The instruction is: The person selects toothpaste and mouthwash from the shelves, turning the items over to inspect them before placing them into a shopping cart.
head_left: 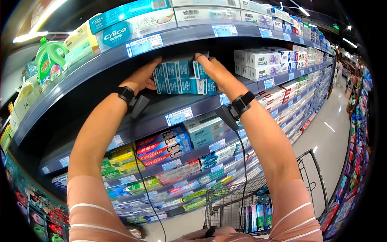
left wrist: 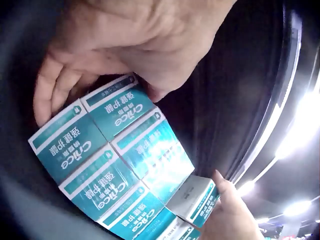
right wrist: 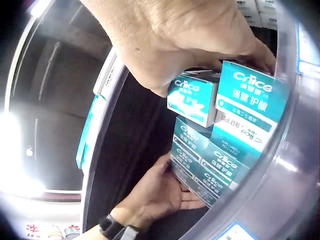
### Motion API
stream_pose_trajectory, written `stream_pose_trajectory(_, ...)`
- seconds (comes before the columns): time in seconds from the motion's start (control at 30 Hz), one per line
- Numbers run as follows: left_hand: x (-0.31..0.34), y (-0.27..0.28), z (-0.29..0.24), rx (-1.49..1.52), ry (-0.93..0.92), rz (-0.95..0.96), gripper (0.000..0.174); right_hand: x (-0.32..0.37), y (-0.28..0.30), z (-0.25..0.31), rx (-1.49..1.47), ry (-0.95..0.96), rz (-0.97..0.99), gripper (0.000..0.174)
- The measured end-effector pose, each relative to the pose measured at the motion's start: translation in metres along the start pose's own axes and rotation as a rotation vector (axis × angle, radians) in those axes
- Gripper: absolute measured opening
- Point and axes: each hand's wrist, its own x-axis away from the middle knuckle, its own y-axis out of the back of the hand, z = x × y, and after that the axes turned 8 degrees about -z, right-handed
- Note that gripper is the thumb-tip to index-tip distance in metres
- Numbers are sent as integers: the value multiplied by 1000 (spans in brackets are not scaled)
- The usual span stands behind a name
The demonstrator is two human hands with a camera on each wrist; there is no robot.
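A block of teal Cnice toothpaste boxes (head_left: 173, 76) stands on the middle shelf in two layers, end faces outward. My left hand (head_left: 144, 76) holds the block's left end. In the left wrist view, that hand's fingers (left wrist: 50, 92) lie along one side and its thumb is by the opposite corner. My right hand (head_left: 215, 70) grips the right end of the upper layer. From the right wrist, its thumb side is at one upper box (right wrist: 192, 97), and a tilted box (right wrist: 250, 102) sits under the fingers. A gap shows between these two boxes.
White toothpaste boxes (head_left: 262, 64) stand farther right on this shelf. Above runs a shelf edge (head_left: 193, 32) with price tags and more boxes. Below are Colgate boxes (head_left: 163, 147). A wire shopping cart (head_left: 225, 205) stands under my right arm. Cables hang from both wrist cameras.
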Motion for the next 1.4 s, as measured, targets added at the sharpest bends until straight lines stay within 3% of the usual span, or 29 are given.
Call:
stream_pose_trajectory(0.07,3,10,-8,-46,16,72,81,-8,-4,-2,-7,-14,12,99)
stream_pose_trajectory(0.23,19,22,-19,-109,19,49,81,-2,-5,9,-47,-51,110,86)
stream_pose_trajectory(0.33,30,24,-27,-149,27,-5,77,-4,-6,8,-30,-20,96,103)
stream_pose_trajectory(0.63,69,36,-31,-78,-16,-97,69,11,-5,31,-41,-71,135,90)
stream_pose_trajectory(0.73,81,38,-36,-65,-38,-130,66,9,0,39,-73,-15,270,91)
stream_pose_trajectory(0.77,84,38,-38,-78,-32,-127,66,3,-9,34,-21,-3,120,79)
stream_pose_trajectory(0.93,118,36,-39,-71,-52,-87,64,8,-6,32,-17,69,147,57)
stream_pose_trajectory(1.13,168,30,-32,9,-57,-63,67,53,16,51,-32,74,227,60)
stream_pose_trajectory(1.27,184,32,-23,111,-73,-155,87,73,23,58,-12,126,247,61)
stream_pose_trajectory(1.3,179,36,-16,109,-75,-130,99,74,26,58,-26,106,270,62)
stream_pose_trajectory(1.4,164,40,-5,150,37,-99,105,73,33,61,-59,43,354,64)
